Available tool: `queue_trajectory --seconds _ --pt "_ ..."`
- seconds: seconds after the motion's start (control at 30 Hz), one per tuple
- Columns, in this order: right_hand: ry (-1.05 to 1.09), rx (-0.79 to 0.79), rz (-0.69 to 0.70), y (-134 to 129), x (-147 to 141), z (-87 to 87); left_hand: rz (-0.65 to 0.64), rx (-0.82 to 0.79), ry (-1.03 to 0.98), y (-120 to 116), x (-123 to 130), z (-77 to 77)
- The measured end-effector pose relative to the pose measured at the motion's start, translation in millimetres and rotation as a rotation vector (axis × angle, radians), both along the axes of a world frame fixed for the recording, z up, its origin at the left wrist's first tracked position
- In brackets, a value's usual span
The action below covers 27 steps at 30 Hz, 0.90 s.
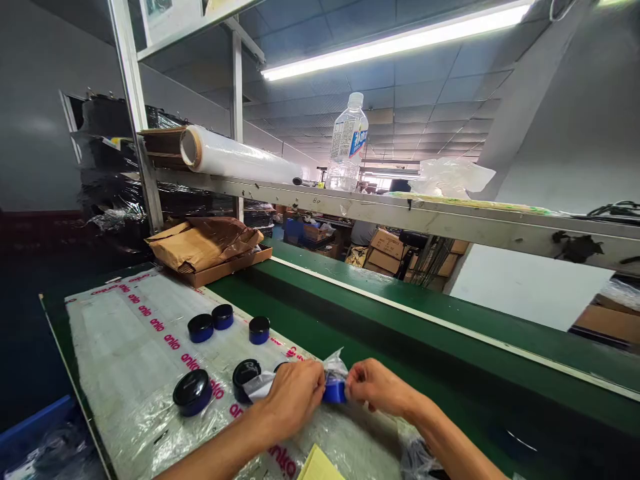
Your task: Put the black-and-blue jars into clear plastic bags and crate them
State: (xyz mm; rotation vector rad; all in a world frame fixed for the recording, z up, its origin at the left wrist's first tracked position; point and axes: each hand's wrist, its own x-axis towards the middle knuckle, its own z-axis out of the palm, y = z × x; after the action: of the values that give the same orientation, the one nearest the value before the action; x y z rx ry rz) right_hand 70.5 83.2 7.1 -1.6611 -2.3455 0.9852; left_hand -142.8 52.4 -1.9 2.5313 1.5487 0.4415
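Observation:
Between my two hands is a blue round item [335, 391] with clear plastic film [335, 365] rising from its top. My left hand [296, 395] is closed at its left side, and a white piece [259, 385] sticks out under that hand. At its right edge my right hand [375, 385] is pinched; whether it grips film or the item is hidden. Several blue round containers with black tops, such as one at the front left [193, 392] and one farther back [259, 329], stand on the plastic-covered board [120, 340].
A cardboard tray [230, 268] holding brown paper sits at the back left. Yellow paper [320, 465] lies at the front. Above the green surface [400, 353] runs a metal shelf [430, 219] with a film roll [240, 157] and a bottle [347, 143]. A blue bin [37, 427] is lower left.

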Motion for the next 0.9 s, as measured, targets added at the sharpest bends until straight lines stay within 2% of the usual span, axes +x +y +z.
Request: queue_trajectory --seconds 0.13,0.33,0.47,0.53,0.63,0.77,0.83,0.9 --pt "0.094 0.000 -0.133 6.8 11.3 -3.2 0.090 -0.056 -0.096 9.5 3.1 4.1" --pt "0.185 0.082 -0.283 -3.5 8.8 -16.2 0.179 -0.129 -0.187 9.9 14.1 9.6" --pt "0.196 0.094 -0.313 -12.6 1.4 -27.7 0.198 -0.138 -0.219 9.1 19.5 7.7" --pt "0.182 0.121 -0.310 -15.0 0.4 -28.1 0.205 -0.143 -0.237 9.8 20.5 8.1" --pt "0.144 0.192 -0.303 -14.8 4.7 -14.3 0.225 -0.160 -0.281 12.6 20.5 16.8" --pt "0.058 0.287 -0.257 -16.1 19.7 21.2 0.206 -0.207 -0.369 13.1 23.3 35.1" --pt "0.001 0.313 -0.240 -20.8 30.1 35.0 0.163 -0.240 -0.406 9.5 28.9 38.2" --pt "-0.050 0.318 -0.231 -28.0 41.7 41.9 0.117 -0.273 -0.432 3.7 37.6 35.1"
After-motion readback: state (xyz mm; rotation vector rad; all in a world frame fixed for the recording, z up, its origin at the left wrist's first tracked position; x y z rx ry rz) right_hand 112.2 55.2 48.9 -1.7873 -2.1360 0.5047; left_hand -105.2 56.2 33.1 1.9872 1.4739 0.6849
